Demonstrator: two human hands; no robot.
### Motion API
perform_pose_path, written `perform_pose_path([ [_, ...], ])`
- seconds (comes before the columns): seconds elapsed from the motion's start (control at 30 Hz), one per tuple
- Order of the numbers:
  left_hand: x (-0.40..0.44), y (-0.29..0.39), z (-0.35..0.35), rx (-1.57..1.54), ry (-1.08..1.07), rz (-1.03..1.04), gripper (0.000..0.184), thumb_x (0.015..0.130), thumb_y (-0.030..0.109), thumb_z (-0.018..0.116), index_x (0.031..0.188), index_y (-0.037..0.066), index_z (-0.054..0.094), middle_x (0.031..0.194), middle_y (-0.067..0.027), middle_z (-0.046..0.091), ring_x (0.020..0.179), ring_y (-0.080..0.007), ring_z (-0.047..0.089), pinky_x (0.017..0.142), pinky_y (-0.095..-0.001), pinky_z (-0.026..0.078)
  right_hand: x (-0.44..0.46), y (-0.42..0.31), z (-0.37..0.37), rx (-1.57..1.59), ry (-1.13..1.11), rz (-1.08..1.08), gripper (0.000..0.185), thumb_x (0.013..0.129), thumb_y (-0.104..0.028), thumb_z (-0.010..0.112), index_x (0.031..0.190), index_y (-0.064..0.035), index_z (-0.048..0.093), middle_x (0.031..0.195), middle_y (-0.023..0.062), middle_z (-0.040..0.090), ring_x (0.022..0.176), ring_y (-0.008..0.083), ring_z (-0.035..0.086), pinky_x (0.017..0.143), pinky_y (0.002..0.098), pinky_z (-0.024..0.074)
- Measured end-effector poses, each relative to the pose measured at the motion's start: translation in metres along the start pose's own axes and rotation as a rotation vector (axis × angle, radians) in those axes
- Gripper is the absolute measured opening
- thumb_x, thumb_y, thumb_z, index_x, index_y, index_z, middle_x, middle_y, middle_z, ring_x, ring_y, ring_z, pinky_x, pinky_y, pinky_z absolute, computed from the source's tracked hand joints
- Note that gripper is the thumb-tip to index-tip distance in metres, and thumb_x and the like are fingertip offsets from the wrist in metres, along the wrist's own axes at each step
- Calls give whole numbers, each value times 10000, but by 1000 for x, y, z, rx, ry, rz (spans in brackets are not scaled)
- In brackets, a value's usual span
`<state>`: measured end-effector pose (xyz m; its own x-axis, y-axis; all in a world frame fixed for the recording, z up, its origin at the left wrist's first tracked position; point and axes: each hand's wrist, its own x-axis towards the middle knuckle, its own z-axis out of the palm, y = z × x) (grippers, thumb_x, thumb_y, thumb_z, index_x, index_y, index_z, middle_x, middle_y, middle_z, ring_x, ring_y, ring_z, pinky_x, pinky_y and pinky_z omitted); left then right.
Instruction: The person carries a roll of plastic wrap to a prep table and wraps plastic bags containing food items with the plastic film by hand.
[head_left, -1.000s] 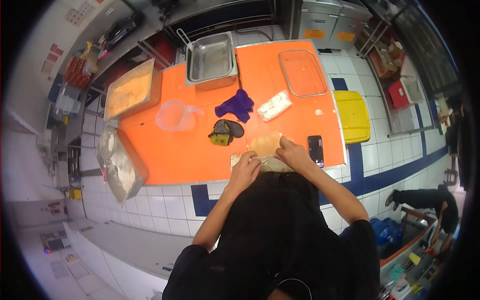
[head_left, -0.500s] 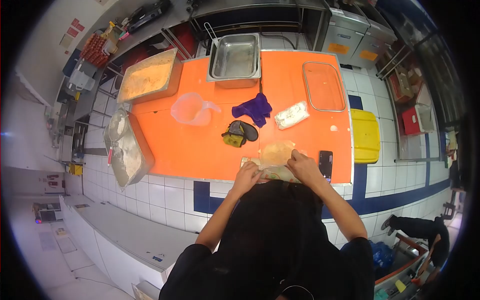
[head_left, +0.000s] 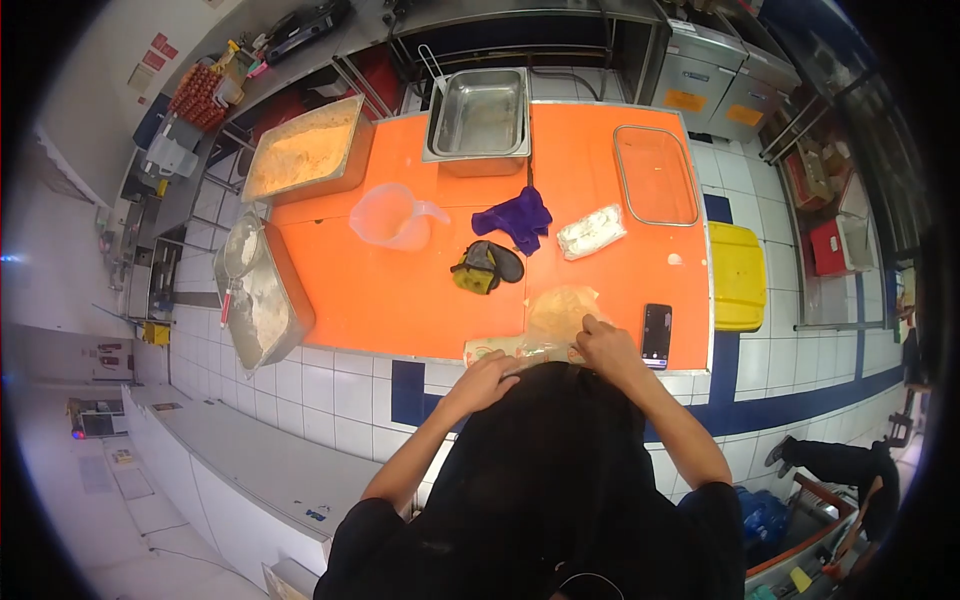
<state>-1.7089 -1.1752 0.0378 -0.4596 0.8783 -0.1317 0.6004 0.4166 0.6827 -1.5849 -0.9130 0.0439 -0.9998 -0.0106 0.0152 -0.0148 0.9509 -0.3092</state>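
Observation:
At the near edge of the orange table lies a clear plastic bag [head_left: 562, 312] with something flat and tan inside or under it. A pale printed wrapper [head_left: 484, 349] with green and orange marks extends out to its left, along the edge. My left hand [head_left: 484, 381] rests at the wrapper's near side, fingers stretched and thumb apart. With fingers pinched together, my right hand [head_left: 607, 347] holds the near right part of the plastic bag. A phone [head_left: 656, 335] lies just right of that hand. Beyond the bag are a yellow-and-grey mitt-like item [head_left: 484, 267] and a white packet [head_left: 591, 232].
A purple cloth [head_left: 516, 218], a translucent jug [head_left: 390, 217], a steel pan [head_left: 480, 115] and a wire-rimmed rectangular frame [head_left: 655, 175] are on the table [head_left: 340, 300]. Trays of orange powder [head_left: 305, 155] and white flour [head_left: 265, 310] stand left. Another person [head_left: 840, 465] is at lower right.
My left hand has slid left and toward me, loosening its fingers, and more of the printed wrapper shows. My right hand keeps its pinch on the bag. The view has shifted slightly.

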Motion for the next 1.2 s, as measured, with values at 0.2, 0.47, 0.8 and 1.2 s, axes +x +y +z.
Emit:
perform_pose_path([
  [0.2,5,-18,21,-462,-220,-314,330,1023,310,629,1153,13,688,901,-69,623,862,-213,616,821,-368,514,-8,-5,-7,36,115,45,167,815,-163,726,784,-23,640,921,120,560,811,284,677,646,407,585],
  [0.47,14,-43,13,-806,-401,-505,280,1018,281,651,1129,37,731,900,6,646,805,-82,597,747,-244,524,-10,2,-3,63,78,9,133,825,-143,708,811,-28,642,930,125,557,828,297,674,643,412,579],
  [0.8,32,-44,16,-714,-423,-374,276,1019,254,651,1071,-2,739,813,-20,679,712,-100,634,717,-274,589,-5,4,-4,62,56,6,102,829,-108,686,802,-17,648,916,113,558,854,282,671,655,415,580],
  [1.2,23,-31,16,-461,-312,-275,120,938,130,674,954,12,680,645,-14,603,625,-76,585,580,-266,450,-6,1,-8,93,65,10,133,849,-154,695,802,-35,656,911,100,557,846,278,665,657,413,573],
])
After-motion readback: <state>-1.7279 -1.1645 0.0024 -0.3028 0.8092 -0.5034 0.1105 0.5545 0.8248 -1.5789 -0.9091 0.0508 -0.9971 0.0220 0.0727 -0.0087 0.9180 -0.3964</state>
